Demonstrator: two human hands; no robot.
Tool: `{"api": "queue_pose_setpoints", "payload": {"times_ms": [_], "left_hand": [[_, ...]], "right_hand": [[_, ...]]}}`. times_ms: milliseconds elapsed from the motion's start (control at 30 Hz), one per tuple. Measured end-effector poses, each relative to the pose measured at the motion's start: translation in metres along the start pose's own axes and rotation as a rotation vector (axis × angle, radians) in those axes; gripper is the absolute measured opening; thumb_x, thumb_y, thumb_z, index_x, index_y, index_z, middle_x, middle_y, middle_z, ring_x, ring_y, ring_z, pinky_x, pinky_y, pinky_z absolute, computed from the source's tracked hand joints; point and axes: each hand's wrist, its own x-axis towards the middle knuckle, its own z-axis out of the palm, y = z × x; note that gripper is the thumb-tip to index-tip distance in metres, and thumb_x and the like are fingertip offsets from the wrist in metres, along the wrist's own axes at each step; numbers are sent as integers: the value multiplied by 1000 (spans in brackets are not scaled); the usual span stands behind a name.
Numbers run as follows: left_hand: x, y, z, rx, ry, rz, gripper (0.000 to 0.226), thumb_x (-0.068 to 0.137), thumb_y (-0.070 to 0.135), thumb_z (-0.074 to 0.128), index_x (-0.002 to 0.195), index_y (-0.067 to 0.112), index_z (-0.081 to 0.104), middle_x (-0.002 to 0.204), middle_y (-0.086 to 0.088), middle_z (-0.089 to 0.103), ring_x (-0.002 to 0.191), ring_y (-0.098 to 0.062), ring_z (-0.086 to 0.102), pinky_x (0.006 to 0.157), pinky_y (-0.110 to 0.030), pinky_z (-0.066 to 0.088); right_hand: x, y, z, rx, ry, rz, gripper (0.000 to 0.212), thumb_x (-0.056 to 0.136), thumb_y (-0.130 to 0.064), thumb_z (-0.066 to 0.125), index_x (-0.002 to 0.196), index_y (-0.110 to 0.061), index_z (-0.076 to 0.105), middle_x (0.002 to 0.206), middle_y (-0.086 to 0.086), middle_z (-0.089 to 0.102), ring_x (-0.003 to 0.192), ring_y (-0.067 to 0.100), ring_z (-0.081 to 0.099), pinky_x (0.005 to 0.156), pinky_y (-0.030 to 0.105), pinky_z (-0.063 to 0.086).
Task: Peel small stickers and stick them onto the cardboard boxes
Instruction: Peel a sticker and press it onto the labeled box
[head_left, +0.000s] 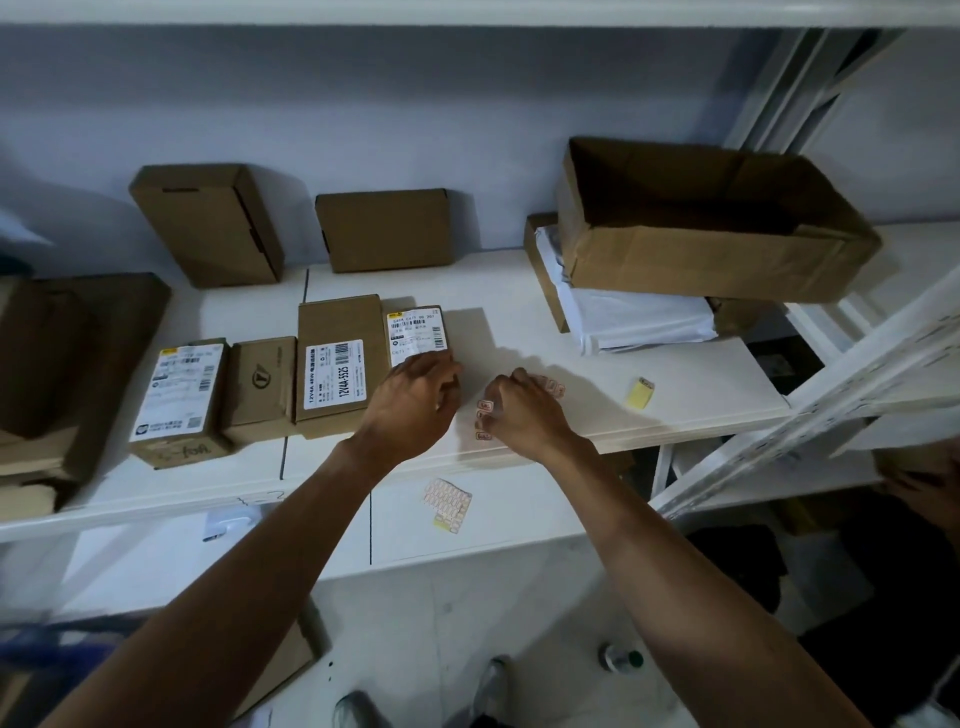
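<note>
A sheet of small red-outlined stickers (485, 415) lies on the white shelf (597, 374), mostly under my right hand (524, 415), whose curled fingers press on it. My left hand (415, 400) hovers just left of the sheet, fingers bent, its tips at the near edge of a small labelled cardboard box (415, 332). Whether a sticker is between its fingers cannot be made out. A row of boxes runs leftward: a tall labelled one (337, 358), a plain one (262, 384), another labelled one (179, 400).
Two closed boxes (208, 223) (387, 228) stand at the back wall. An open carton (711, 223) rests on white bags at the right. A yellow slip (641, 392) lies on the shelf. Another sticker sheet (448, 504) sits on the lower shelf. A second person's hand (930, 488) is at far right.
</note>
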Motion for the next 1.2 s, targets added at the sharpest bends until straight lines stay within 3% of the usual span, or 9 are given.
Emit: {"api": "queue_pose_setpoints", "payload": {"times_ms": [167,300,433,533,667,767,867,1033,1200], "left_hand": [[-1,-2,-2,-17,0,-38,32,87,20,63,118,11,66,129,-9,64,117,-33,59,91,-41,50],[3,-5,-6,-54,-37,-72,37,88,23,62,124,15,63,135,-7,60,123,-31,54,96,-40,47],[4,-8,-15,-150,44,-129,22,86,23,68,107,22,73,113,-2,74,99,-25,69,80,-33,56],[4,-13,-17,-228,100,-186,15,84,33,68,94,27,77,99,6,78,89,-19,73,76,-35,58],[9,-13,-24,-516,4,-323,16,81,28,79,95,21,78,92,4,78,83,-5,73,78,-26,57],[7,-8,-34,-814,-35,-383,6,79,16,81,81,15,76,74,3,74,69,-8,69,71,-26,53],[0,-11,-42,-1013,-42,-473,16,82,10,77,69,17,71,65,6,70,66,-11,62,73,-31,50],[-6,-21,-55,-1193,-19,-588,9,84,9,75,81,9,67,75,-2,70,74,-15,65,85,-33,54],[-12,-32,-62,-1162,31,-572,18,85,12,73,95,-4,68,84,-10,69,79,-19,64,81,-29,55]], "right_hand": [[9,-5,-1,121,-40,68,31,83,-16,75,110,-14,59,120,6,49,104,29,61,92,43,52],[11,-1,2,242,26,62,14,87,-9,65,94,-21,63,107,3,71,103,24,66,90,39,53],[14,0,-7,424,120,75,8,87,-13,71,90,-21,71,86,-6,71,84,14,67,75,26,48],[17,-8,-23,535,194,20,6,87,-17,76,88,-22,72,80,-10,68,74,7,63,74,27,50],[15,-32,-41,621,205,-63,6,89,-16,74,91,-21,74,78,-14,67,72,5,62,72,28,55],[14,-51,-47,673,183,-153,9,90,-13,73,95,-20,76,73,-16,67,66,0,60,67,21,47],[12,-68,-50,699,171,-192,9,90,-13,73,94,-20,76,64,-20,67,59,-1,60,61,16,45],[11,-89,-48,687,190,-198,9,89,-14,74,93,-21,78,81,-12,72,67,-3,63,68,18,48],[7,-101,-47,672,175,-210,8,89,-17,75,95,-19,79,80,-15,71,68,-5,62,69,20,48]]}}
